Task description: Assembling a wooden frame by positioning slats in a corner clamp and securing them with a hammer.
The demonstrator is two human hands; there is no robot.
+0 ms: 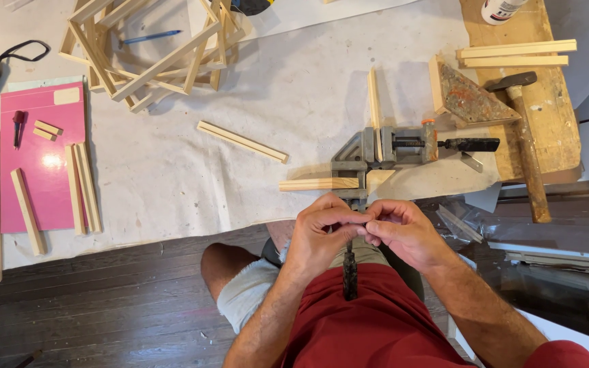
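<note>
Both hands met at the near edge of the bench, right over the front screw of the corner clamp (376,155). Left hand (322,235) was curled, fingers pinched on the screw's crossbar just below the clamp body. Right hand (403,232) was bent the same way, fingertips touching the left ones at the same spot. What exactly sat between the fingers was hidden, so can't tell if each hand gripped the bar or just pressed on it. The dark handle (350,276) of that screw hung down below the hands, in front of the red shirt.

The clamp sat on the white cloth (172,170) w/ two wood strips in it: one strip (318,184) lying left-right, the other strip (374,102) pointing away from the person, meeting at a corner inside the clamp. The 2nd screw stuck out to the right w/ a black handle (472,144).

A loose strip (242,142) lay on the cloth well left of the clamp. Stack of finished wood frames (151,54) at far left-centre, a blue pen (150,37) in among them. Pink board (42,157) at left w/ several short strips on and beside it. Hammer (523,136) on the wooden block at right, near a rusty-looking triangle (472,101).
</note>
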